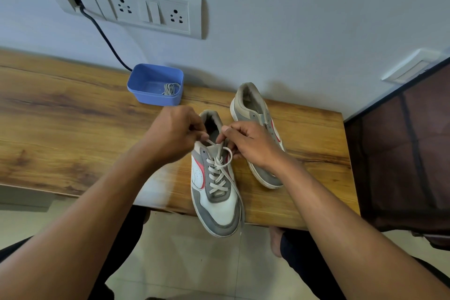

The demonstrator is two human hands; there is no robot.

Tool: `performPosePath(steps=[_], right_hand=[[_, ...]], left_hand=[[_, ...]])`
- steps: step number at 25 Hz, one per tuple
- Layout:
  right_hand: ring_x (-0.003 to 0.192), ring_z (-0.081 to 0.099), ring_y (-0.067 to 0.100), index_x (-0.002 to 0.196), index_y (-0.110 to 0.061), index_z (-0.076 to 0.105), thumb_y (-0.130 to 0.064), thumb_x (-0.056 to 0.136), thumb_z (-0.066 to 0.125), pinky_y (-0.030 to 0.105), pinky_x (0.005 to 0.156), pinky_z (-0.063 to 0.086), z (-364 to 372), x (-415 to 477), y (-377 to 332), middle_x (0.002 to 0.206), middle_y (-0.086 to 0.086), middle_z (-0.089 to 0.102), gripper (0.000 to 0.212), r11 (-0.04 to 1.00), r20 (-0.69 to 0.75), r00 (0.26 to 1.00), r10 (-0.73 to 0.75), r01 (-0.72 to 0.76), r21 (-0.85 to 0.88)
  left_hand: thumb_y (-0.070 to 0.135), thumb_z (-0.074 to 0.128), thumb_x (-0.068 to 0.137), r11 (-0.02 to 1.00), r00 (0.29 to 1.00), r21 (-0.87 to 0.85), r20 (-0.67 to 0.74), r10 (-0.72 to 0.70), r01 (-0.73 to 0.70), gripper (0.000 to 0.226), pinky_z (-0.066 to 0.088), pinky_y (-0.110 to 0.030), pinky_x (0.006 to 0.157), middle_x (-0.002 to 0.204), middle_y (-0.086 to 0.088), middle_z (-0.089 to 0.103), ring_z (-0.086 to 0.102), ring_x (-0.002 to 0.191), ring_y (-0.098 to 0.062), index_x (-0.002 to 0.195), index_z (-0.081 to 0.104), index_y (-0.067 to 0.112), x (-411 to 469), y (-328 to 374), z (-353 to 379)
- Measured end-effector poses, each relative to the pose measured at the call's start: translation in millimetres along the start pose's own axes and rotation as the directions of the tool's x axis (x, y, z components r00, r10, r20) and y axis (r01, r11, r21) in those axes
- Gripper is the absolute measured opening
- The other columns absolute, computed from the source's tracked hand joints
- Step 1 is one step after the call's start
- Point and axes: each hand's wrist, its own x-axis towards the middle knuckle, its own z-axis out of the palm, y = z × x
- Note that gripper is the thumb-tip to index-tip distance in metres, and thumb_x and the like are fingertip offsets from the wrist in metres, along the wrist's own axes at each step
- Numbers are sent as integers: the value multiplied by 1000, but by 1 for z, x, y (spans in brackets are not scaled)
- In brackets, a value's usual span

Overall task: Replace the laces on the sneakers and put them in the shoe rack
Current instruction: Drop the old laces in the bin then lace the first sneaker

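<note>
A white, grey and red sneaker [219, 204] lies on the wooden table [73, 134], its toe over the front edge. A pale lace [218, 173] crosses through its eyelets, and one long end hangs down its right side. My left hand [173, 134] pinches a lace end at the shoe's collar. My right hand [246, 143] pinches the other lace part beside it. The second sneaker [250, 107] lies behind my right hand with no lace visible in it. A bundled lace [170, 88] sits in a blue tub [155, 84].
A wall socket panel [151, 11] with a black cable [107, 41] is behind the table. A dark brown fabric-covered rack [401, 165] stands at the right of the table. My legs and a bare foot [276, 241] are under the front edge.
</note>
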Motion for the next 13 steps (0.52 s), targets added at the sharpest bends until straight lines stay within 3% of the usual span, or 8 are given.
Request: performPosePath(steps=[4, 8, 11, 13], right_hand=[[80, 75, 24, 90, -23, 78, -36, 107, 58, 37, 72, 62, 0, 0, 0, 84, 5, 77, 29, 999, -23, 999, -32, 32, -39], [77, 73, 24, 86, -27, 78, -37, 107, 58, 48, 79, 62, 0, 0, 3, 81, 4, 76, 30, 989, -39, 996, -77, 71, -131], [68, 69, 16, 85, -25, 78, -35, 107, 58, 47, 77, 61, 0, -1, 2, 77, 5, 74, 31, 991, -42, 996, -77, 72, -109], [66, 67, 13, 85, -24, 78, -34, 107, 58, 45, 76, 61, 1, 0, 2, 73, 2, 72, 31, 990, -48, 996, -81, 75, -121]], left_hand=[[20, 75, 91, 995, 987, -29, 131, -96, 100, 11, 52, -31, 65, 72, 7, 68, 63, 69, -9, 80, 73, 20, -3, 1, -3], [18, 69, 95, 976, 978, -69, 32, -207, 209, 12, 47, -26, 61, 73, 4, 71, 65, 65, -10, 83, 71, 18, 0, -11, -19], [25, 70, 95, 965, 962, -167, 220, -165, 204, 10, 53, -28, 55, 75, 1, 75, 71, 63, -14, 89, 68, 18, -5, -10, -21], [31, 75, 91, 951, 956, -232, 257, -141, 203, 13, 54, -27, 53, 75, 2, 76, 71, 62, -14, 93, 69, 20, -7, -3, -13]])
